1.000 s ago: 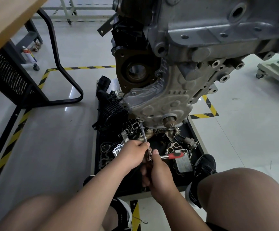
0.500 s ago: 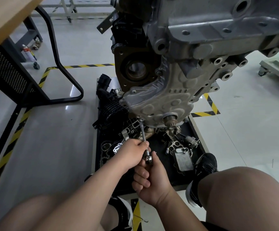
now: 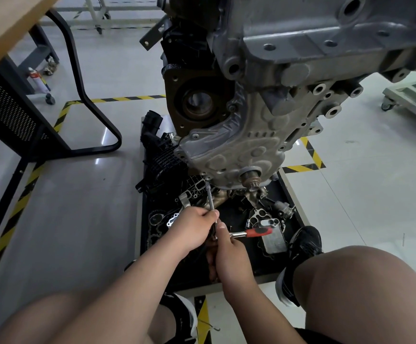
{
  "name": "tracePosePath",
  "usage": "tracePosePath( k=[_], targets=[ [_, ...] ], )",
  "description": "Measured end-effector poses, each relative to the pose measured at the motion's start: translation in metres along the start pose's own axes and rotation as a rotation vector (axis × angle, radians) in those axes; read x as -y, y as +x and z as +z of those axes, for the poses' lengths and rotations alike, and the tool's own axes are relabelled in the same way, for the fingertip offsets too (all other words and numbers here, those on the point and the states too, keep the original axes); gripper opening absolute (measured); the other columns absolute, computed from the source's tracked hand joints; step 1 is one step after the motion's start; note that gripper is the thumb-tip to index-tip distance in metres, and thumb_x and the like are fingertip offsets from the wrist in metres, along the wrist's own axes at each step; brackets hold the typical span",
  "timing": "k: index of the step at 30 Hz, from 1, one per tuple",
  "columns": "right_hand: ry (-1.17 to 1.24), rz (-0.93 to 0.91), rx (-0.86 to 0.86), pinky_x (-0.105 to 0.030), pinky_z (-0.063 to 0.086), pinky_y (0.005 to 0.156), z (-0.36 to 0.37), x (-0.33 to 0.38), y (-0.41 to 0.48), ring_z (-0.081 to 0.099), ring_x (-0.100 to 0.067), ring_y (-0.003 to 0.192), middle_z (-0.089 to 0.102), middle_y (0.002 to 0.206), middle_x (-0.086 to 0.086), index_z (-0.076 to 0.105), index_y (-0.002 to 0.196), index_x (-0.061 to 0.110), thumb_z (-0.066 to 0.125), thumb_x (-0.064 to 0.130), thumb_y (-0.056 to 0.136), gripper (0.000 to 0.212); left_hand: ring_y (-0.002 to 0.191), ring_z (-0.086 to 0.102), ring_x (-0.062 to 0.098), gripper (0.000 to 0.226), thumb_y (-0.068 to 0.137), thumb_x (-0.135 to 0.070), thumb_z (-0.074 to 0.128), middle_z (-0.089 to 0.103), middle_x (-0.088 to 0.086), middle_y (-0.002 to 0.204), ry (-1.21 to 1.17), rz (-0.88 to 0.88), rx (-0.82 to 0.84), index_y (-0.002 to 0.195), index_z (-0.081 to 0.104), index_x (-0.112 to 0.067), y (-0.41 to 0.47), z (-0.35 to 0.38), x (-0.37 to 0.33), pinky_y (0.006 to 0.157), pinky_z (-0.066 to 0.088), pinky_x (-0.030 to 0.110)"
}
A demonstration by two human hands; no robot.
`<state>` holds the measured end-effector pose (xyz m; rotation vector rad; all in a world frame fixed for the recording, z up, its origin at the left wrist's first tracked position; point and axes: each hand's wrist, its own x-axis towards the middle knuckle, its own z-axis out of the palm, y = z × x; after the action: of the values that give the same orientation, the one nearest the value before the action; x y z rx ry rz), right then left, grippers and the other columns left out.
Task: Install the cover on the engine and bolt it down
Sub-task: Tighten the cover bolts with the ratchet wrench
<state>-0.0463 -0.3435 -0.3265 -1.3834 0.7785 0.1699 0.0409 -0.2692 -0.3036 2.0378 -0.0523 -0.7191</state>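
1. Workshop floor [image 3: 78,219] is pale grey with hazard tape [image 3: 117,98]. The engine [image 3: 301,45] hangs above a black tray [image 3: 266,266] of loose parts.
2. Cover [image 3: 239,150] sits flat against the engine's lower front face, with the crank snout [image 3: 251,178] poking through near its bottom edge. It looks seated.
3. Step in hand: bolting down. An extension bar [image 3: 210,194] runs from the hands up to a bolt [image 3: 207,178] at the cover's lower-left corner.
4. Left hand [image 3: 192,229] pinches the bar near its lower end and seems to be steadying it.
5. Right hand [image 3: 229,254] is curled round the head end of the ratchet [image 3: 254,233]. The red handle sticks out to the right, ungripped.
6. Next move, probably: swing the handle while keeping the bar in line with the bolt so the socket doesn't slip off, then go on to the remaining holes.
7. Hard to tell:
   - The socket covers the bolt head, so thread depth is unknown.
   - Fingers hide the ratchet-to-bar joint.
   - One other bolt head [image 3: 195,137] shows on the left edge; the rest of the perimeter is unclear.
   - The engine's top is cut off.
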Motion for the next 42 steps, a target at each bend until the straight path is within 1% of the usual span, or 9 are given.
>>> tracePosePath(
  k=[4, 8, 10, 12, 15, 17, 26, 33, 42],
  targets=[
    [-0.336, -0.174, -0.15, -0.018, 0.033, 0.039, -0.004, -0.003, 0.002, 0.045, -0.007, 0.041, 0.055, 0.054, 0.001, 0.055, 0.069, 0.008, 0.045, 0.058, 0.091, 0.055, 0.072, 0.065, 0.007, 0.031, 0.094, -0.033, 0.054, 0.07, -0.006, 0.068, -0.073, 0.0, 0.005, 0.074, 0.073, -0.018, 0.002, 0.0, 0.002, 0.066, 0.047, 0.018],
    [-0.637, -0.301, -0.233, -0.016, 0.027, 0.036, -0.008, -0.002, 0.004, 0.045, -0.002, 0.039, 0.049, 0.052, 0.007, 0.044, 0.066, 0.023, 0.046, 0.058, 0.092, 0.043, 0.049, 0.056, -0.006, 0.031, 0.095, -0.033, 0.052, 0.062, -0.015, 0.049, -0.069, -0.006, 0.008, 0.075, 0.072, -0.02, 0.001, 0.001, 0.0, 0.048, 0.039, 0.007],
    [-0.468, -0.281, -0.167, -0.017, 0.032, 0.041, -0.008, -0.003, 0.006, 0.044, -0.004, 0.039, 0.056, 0.055, -0.002, 0.05, 0.067, 0.016, 0.046, 0.056, 0.093, 0.048, 0.051, 0.057, -0.001, 0.031, 0.095, -0.034, 0.052, 0.061, -0.012, 0.05, -0.058, -0.01, 0.004, 0.074, 0.071, -0.021, 0.002, 0.001, 0.0, 0.053, 0.041, 0.012],
    [-0.081, -0.138, -0.021, -0.024, 0.039, 0.043, -0.004, 0.0, 0.004, 0.049, -0.014, 0.043, 0.062, 0.058, -0.011, 0.059, 0.069, 0.009, 0.042, 0.052, 0.097, 0.054, 0.051, 0.051, 0.008, 0.034, 0.093, -0.038, 0.053, 0.054, -0.011, 0.047, -0.025, -0.003, -0.009, 0.069, 0.069, -0.02, 0.002, 0.0, 0.0, 0.056, 0.04, 0.022],
    [0.43, 0.115, 0.158, -0.027, 0.037, 0.044, 0.002, 0.003, 0.001, 0.04, -0.019, 0.038, 0.052, 0.052, -0.009, 0.061, 0.08, 0.007, 0.033, 0.055, 0.099, 0.059, 0.045, 0.05, 0.007, 0.034, 0.094, -0.041, 0.051, 0.053, -0.01, 0.044, -0.017, -0.011, 0.012, 0.075, 0.069, -0.019, 0.001, 0.0, -0.001, 0.055, 0.039, 0.024],
    [0.647, 0.249, 0.236, -0.026, 0.032, 0.042, 0.004, 0.004, 0.0, 0.032, -0.016, 0.036, 0.042, 0.048, -0.005, 0.057, 0.071, 0.011, 0.032, 0.06, 0.097, 0.061, 0.044, 0.054, 0.007, 0.032, 0.094, -0.041, 0.05, 0.058, -0.007, 0.046, -0.019, -0.025, 0.045, 0.08, 0.07, -0.021, 0.001, 0.001, -0.001, 0.056, 0.04, 0.023],
    [0.966, 0.461, 0.393, -0.017, 0.023, 0.034, 0.008, 0.01, -0.004, 0.026, -0.01, 0.025, 0.034, 0.036, 0.004, 0.051, 0.057, 0.017, 0.036, 0.063, 0.093, 0.061, 0.042, 0.057, 0.005, 0.033, 0.093, -0.041, 0.052, 0.061, -0.007, 0.049, 0.021, 0.011, 0.013, 0.073, 0.069, -0.02, 0.003, 0.0, 0.002, 0.043, 0.039, 0.013],
    [0.79, 0.37, 0.279, -0.021, 0.025, 0.037, 0.01, 0.01, -0.003, 0.024, -0.011, 0.031, 0.034, 0.043, 0.002, 0.054, 0.059, 0.016, 0.033, 0.062, 0.095, 0.062, 0.037, 0.052, 0.004, 0.033, 0.092, -0.044, 0.053, 0.056, -0.006, 0.04, 0.055, 0.009, 0.006, 0.072, 0.068, -0.023, 0.005, 0.0, 0.005, 0.049, 0.037, 0.02],
    [-0.122, -0.053, -0.097, -0.021, 0.035, 0.042, 0.001, 0.005, -0.003, 0.045, -0.011, 0.041, 0.052, 0.049, 0.0, 0.054, 0.064, 0.008, 0.045, 0.055, 0.094, 0.057, 0.036, 0.041, 0.002, 0.038, 0.09, -0.043, 0.056, 0.046, -0.014, 0.037, 0.106, 0.026, -0.031, 0.058, 0.066, -0.025, 0.009, 0.001, 0.008, 0.05, 0.035, 0.022]
  ],
)
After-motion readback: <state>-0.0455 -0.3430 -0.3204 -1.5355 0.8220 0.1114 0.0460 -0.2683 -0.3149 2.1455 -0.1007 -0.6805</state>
